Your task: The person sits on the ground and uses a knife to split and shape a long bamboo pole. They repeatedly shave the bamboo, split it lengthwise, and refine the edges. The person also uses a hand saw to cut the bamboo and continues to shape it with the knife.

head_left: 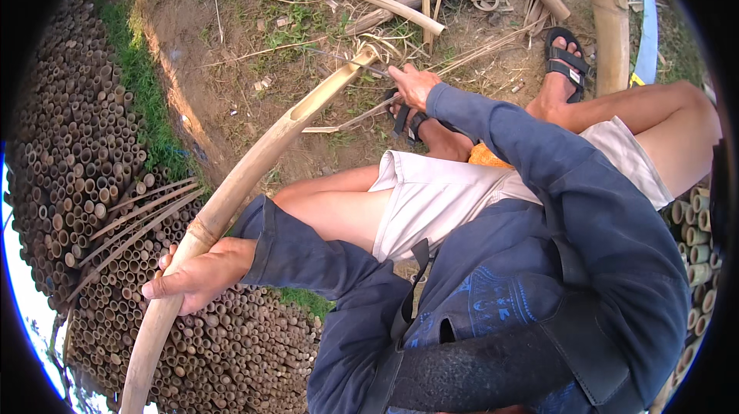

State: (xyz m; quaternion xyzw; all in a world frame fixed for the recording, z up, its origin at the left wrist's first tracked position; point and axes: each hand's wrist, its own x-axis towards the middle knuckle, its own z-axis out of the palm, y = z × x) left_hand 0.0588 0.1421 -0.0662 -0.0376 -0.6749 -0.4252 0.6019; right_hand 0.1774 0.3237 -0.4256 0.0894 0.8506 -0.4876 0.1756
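Note:
A long pale bamboo pole (239, 171) slants from the lower left up toward the middle of the ground. My left hand (202, 274) is wrapped round it just below a joint. Its far end is cut open lengthwise, baring a yellowish hollow, and thin curled shavings (385, 43) hang at the tip. My right hand (416, 85) is closed on a knife, whose handle the fingers hide. The narrow dark knife blade (372, 70) lies across the pole's open tip and seems to touch it.
Cut bamboo pieces (385, 5) and split strips litter the ground ahead. A thick bamboo pole (605, 21) and a long bluish blade (648, 25) lie beyond my sandalled foot at right. Stacked bamboo poles (69, 160) fill the left. Something orange (486, 156) sits between my legs.

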